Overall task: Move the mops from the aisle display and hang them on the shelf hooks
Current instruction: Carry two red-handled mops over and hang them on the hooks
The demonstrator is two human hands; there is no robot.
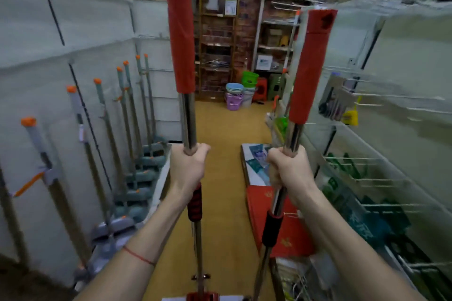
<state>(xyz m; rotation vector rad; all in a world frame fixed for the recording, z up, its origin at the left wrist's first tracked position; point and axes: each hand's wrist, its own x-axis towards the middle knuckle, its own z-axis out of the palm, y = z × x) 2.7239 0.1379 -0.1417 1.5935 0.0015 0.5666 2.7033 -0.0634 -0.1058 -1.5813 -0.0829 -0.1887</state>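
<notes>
Right now you carry two mops down the aisle, one in each fist. Your left hand [187, 165] is curled tightly round the chrome pole of the left steel mop with the red sleeve [181, 39], and your right hand [288, 170] is wrapped the same way round the right steel mop with the red sleeve [308, 68]. Each grip is pressed shut on bare metal just below the red sleeve and above a dark foam collar.

Both poles stand nearly upright, long axis running from 6 o'clock up to 12 o'clock; the left one is close to vertical, the right one leans a little toward 1 o'clock. Their hanging holes sit in the red caps at the very top, well above your hands.

The bare white wire shelf hooks [367, 95] jut out at 3 o'clock, beside the right pole, so your right hand looks the nearer one for the first hang. Judging from this, the cap's hole must be raised and turned toward a hook tip.

At 9 o'clock a row of grey flat mops with orange caps [122, 129] leans against the white panel.
</notes>
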